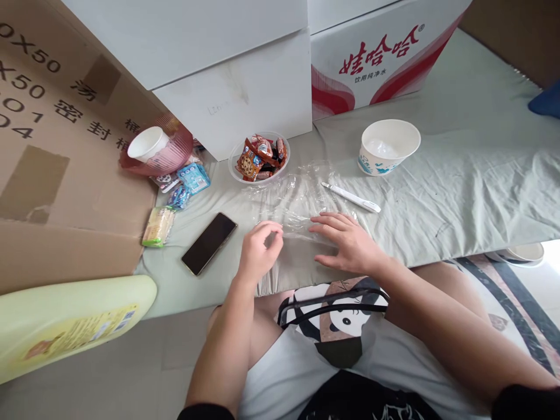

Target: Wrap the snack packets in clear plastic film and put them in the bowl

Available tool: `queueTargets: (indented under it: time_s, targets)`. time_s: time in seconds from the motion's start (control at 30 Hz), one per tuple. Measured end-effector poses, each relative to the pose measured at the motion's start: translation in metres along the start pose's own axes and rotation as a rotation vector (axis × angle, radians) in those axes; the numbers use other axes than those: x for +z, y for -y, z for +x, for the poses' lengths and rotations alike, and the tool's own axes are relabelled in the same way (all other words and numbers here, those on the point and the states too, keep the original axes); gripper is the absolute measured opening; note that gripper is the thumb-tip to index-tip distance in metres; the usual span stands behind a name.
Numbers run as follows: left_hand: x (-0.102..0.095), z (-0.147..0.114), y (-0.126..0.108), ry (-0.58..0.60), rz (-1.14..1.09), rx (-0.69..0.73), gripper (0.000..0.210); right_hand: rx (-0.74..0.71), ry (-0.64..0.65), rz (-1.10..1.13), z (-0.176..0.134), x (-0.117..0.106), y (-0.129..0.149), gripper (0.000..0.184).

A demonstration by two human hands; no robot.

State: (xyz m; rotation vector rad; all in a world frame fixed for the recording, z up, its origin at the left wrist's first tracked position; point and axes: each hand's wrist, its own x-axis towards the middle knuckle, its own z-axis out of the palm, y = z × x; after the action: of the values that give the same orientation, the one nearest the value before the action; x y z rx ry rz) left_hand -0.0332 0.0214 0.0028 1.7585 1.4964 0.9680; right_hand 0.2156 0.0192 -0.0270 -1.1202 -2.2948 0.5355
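Observation:
A crumpled sheet of clear plastic film (295, 201) lies on the cloth in front of me. My left hand (259, 249) is at its near left edge, thumb and forefinger pinched together on the film. My right hand (345, 242) rests at the near right part, fingers spread and touching the film, with nothing gripped. Just beyond the right hand lies a white utility knife (351, 197). Behind the film stands a clear round plastic tub (236, 169) with wrapped snacks (250, 163) in it. A white paper bowl (396, 154) with a blue pattern stands at the back right.
A phone (209, 243) lies left of my left hand. Packaged snacks (192, 178), a pink basket (175, 154) and a paper cup (147, 144) stand by the cardboard box (52, 169). White cartons (262, 93) border the back. A yellow jug (79, 321) is at near left.

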Motion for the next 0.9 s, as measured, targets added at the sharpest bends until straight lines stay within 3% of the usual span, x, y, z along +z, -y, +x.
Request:
queueTargets:
  time_s: [0.07, 0.13, 0.17, 0.3, 0.37, 0.5, 0.7, 0.8, 0.9]
  targets:
    - [-0.005, 0.001, 0.003, -0.112, -0.074, -0.066, 0.011, -0.003, -0.006, -0.002, 0.000, 0.001, 0.000, 0.033]
    - [-0.010, 0.001, 0.005, -0.141, -0.065, -0.090, 0.010, 0.015, -0.079, 0.035, 0.000, 0.000, -0.001, 0.018]
    - [-0.012, 0.001, 0.006, -0.112, -0.026, -0.077, 0.011, 0.038, -0.130, 0.071, 0.000, -0.002, -0.003, 0.016]
    - [-0.016, 0.001, 0.008, 0.137, 0.150, 0.010, 0.046, 0.243, -0.322, 0.198, 0.001, -0.017, -0.009, 0.013]
    - [-0.016, 0.001, 0.009, 0.156, 0.142, 0.007, 0.036, 0.350, -0.389, 0.236, 0.000, -0.026, -0.013, 0.010]
    - [-0.018, 0.003, 0.012, -0.062, -0.073, -0.068, 0.007, 0.419, -0.480, 0.362, -0.002, -0.034, -0.024, 0.021]
    - [-0.019, 0.013, 0.011, -0.338, -0.609, -0.256, 0.020, 0.419, -0.359, 0.519, -0.001, -0.032, -0.028, 0.021]
    - [-0.019, 0.019, 0.007, -0.418, -0.678, -0.335, 0.031, 0.458, -0.458, 0.664, 0.004, -0.032, -0.025, 0.032]
    - [-0.018, 0.021, 0.002, -0.428, -0.663, -0.396, 0.034, 0.481, -0.553, 0.790, 0.008, -0.033, -0.022, 0.041]
